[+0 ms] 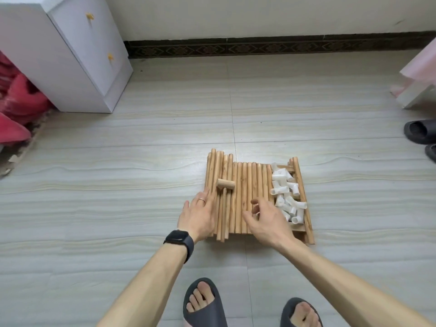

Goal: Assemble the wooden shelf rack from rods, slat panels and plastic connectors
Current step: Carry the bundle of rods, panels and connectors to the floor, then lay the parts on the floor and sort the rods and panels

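Over rods (247, 185) | left fingers (205, 197) straight, touching | right fingers (256, 201) loosely curled, empty

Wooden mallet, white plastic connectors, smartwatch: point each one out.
Wooden mallet (225, 184): head view, on the middle of its striking block.
White plastic connectors (279, 190): head view, on one tube in the pile.
Smartwatch (177, 237): head view, on its dark face, left wrist.
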A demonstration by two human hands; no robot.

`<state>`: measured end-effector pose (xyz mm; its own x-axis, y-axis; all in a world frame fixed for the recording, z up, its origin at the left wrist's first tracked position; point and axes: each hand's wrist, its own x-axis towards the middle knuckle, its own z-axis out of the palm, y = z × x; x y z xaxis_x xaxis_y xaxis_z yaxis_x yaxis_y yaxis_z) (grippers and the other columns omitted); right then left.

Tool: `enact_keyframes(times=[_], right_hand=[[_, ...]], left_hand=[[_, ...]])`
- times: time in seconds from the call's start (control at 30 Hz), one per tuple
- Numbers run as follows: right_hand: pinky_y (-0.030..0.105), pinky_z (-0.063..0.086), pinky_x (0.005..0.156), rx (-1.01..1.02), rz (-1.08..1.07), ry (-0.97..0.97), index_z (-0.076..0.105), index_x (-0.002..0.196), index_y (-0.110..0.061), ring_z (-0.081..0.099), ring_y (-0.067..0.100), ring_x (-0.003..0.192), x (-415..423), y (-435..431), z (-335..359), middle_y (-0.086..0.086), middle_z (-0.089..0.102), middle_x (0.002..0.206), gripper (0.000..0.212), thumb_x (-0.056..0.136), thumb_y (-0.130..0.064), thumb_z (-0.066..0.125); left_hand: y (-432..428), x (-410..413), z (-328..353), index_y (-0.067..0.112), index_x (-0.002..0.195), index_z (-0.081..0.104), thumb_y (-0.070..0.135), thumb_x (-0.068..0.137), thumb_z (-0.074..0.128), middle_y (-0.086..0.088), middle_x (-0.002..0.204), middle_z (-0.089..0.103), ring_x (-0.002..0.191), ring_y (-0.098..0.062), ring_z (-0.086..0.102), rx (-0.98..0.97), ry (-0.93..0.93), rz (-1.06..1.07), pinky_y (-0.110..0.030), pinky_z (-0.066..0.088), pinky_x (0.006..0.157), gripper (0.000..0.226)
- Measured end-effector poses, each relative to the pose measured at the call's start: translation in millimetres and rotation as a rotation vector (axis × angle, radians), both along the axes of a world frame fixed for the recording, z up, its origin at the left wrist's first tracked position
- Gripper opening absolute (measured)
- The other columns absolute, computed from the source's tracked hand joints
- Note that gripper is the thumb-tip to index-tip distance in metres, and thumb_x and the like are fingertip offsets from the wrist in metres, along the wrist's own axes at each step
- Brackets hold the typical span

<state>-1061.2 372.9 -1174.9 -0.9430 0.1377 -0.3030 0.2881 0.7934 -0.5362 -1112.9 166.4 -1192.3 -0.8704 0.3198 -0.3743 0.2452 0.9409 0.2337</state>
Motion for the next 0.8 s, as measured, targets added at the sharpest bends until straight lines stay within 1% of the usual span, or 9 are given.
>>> enact_keyframes(times=[0.1,0.23,0.43,0.5,0.57,0.63,0.7,0.77,0.8], right_hand=[[0.037,0.052,0.083,0.044,0.127,-0.092,0.050,0.132,-0.022,0.063,0.020,0.104,1.3,-28.3,-13.2,-0.003,0.064,0.116,0.048,0.095,-0.052,0.049],[0.042,0.053,0.088,0.136,0.205,-0.121,0.050,0.129,-0.019,0.063,0.029,0.110,-10.6,-54.4,-28.6,0.006,0.064,0.123,0.042,0.099,-0.048,0.044],[0.037,0.042,0.072,0.291,0.237,-0.163,0.055,0.120,-0.013,0.067,0.032,0.104,-26.6,-67.4,-42.5,0.010,0.068,0.114,0.034,0.101,-0.038,0.044],[0.035,0.045,0.071,0.238,0.210,-0.199,0.059,0.115,-0.012,0.067,0.031,0.100,-27.5,-66.1,-40.4,0.010,0.069,0.109,0.032,0.101,-0.036,0.043],[0.038,0.051,0.073,0.102,0.135,-0.191,0.060,0.109,-0.011,0.067,0.032,0.095,-23.5,-62.0,-35.0,0.012,0.069,0.104,0.033,0.101,-0.037,0.042],[0.041,0.054,0.075,-0.062,0.024,-0.101,0.059,0.101,-0.012,0.066,0.031,0.088,-13.5,-49.7,-29.2,0.009,0.070,0.094,0.030,0.101,-0.038,0.043],[0.041,0.053,0.072,-0.209,-0.092,0.028,0.054,0.093,-0.019,0.065,0.022,0.077,2.6,-28.1,-24.3,0.001,0.068,0.080,0.023,0.101,-0.039,0.045],[0.033,0.053,0.063,-0.287,-0.173,0.175,0.051,0.092,-0.026,0.065,0.010,0.067,24.2,-0.8,-19.1,-0.004,0.068,0.073,0.016,0.102,-0.039,0.050],[0.027,0.053,0.060,-0.318,-0.217,0.239,0.051,0.095,-0.030,0.066,0.008,0.066,36.3,14.5,-17.5,-0.006,0.069,0.074,0.012,0.102,-0.039,0.052]], left_hand=[[-1.6,11.7,-12.6,0.021,0.161,-0.008,0.019,0.099,0.045,0.006,0.169,-0.012,0.156,-0.017,-0.006,-0.106,-0.075,-0.089,-0.051,0.007,0.125,0.082],[-1.8,18.9,-21.9,0.021,0.160,-0.015,0.011,0.098,0.037,0.008,0.166,-0.022,0.156,-0.017,-0.005,-0.113,-0.132,-0.076,-0.049,0.007,0.126,0.081],[-5.5,19.2,-20.0,0.020,0.159,-0.016,0.014,0.097,0.036,0.007,0.165,-0.024,0.156,-0.016,-0.007,-0.160,-0.131,-0.131,-0.050,0.008,0.125,0.082],[-4.5,19.4,-18.4,0.020,0.159,-0.017,0.014,0.097,0.035,0.007,0.165,-0.025,0.156,-0.016,-0.006,-0.166,-0.140,-0.134,-0.050,0.009,0.125,0.082],[-2.6,19.3,-17.3,0.021,0.159,-0.016,0.016,0.098,0.034,0.008,0.166,-0.023,0.156,-0.017,-0.003,-0.164,-0.142,-0.125,-0.050,0.011,0.125,0.079],[-0.1,17.8,-15.6,0.021,0.160,-0.012,0.019,0.100,0.032,0.008,0.167,-0.017,0.156,-0.017,0.003,-0.161,-0.135,-0.111,-0.050,0.015,0.124,0.075],[4.0,15.6,-12.9,0.021,0.161,-0.006,0.021,0.100,0.034,0.006,0.169,-0.009,0.154,-0.019,0.013,-0.152,-0.130,-0.082,-0.049,0.020,0.123,0.073],[11.2,13.7,-9.1,0.019,0.162,0.001,0.021,0.099,0.035,0.001,0.170,-0.002,0.151,-0.024,0.022,-0.156,-0.119,-0.050,-0.048,0.024,0.121,0.071],[16.5,12.7,-7.1,0.018,0.161,0.005,0.023,0.099,0.036,-0.002,0.170,0.002,0.150,-0.028,0.024,-0.158,-0.111,-0.037,-0.048,0.025,0.120,0.070]])
